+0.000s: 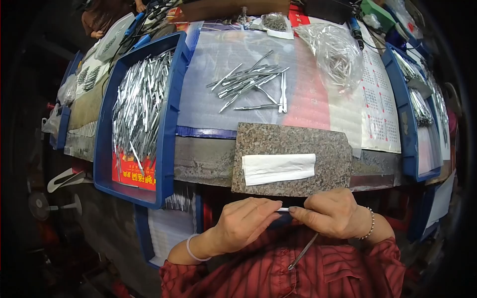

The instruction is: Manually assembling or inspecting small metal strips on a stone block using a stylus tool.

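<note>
My left hand (247, 223) and my right hand (332, 213) meet in front of my body. Their fingertips pinch a slim silver metal piece (283, 209), mostly covered by the fingers. From under my right hand a thin metal rod-like tool (303, 252) slants down toward my red striped shirt; its upper part is hidden by the palm. Just beyond the hands lies a speckled stone slab (290, 139), with a folded white cloth or paper (279, 169) on it. Farther off, a loose pile of slender silver metal pieces (253, 82) rests on a clear plastic sheet.
At the left stands a blue tray (168, 124) heaped with similar metal pieces (141, 94). Another blue tray (405, 109) is at the right. A clear plastic bag (335, 57) lies at the back right, beside a printed sheet (380, 99). Another person (107, 17) is at the far left.
</note>
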Action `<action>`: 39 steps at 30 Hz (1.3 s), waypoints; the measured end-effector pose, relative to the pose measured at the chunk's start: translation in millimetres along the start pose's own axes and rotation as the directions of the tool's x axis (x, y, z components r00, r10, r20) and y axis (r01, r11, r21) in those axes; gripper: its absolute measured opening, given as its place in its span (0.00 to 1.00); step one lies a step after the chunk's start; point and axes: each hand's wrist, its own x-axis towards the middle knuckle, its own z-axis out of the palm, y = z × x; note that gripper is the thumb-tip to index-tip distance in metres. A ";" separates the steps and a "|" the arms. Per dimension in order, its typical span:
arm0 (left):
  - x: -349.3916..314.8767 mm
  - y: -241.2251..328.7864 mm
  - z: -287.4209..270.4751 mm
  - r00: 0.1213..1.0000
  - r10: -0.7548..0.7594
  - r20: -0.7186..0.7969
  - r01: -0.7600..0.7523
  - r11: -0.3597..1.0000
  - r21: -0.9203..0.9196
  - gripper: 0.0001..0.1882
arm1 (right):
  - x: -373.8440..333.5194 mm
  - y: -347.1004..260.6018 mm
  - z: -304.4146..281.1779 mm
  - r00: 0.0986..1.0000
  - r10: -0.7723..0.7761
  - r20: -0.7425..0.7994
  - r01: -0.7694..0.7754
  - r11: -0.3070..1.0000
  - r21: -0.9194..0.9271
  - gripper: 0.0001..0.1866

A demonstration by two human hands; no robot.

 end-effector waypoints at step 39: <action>29.0 -46.3 6.1 0.998 0.056 0.040 -0.066 0.941 0.332 0.13 | 4.7 32.8 2.6 0.882 0.465 -0.070 -0.424 0.850 0.314 0.12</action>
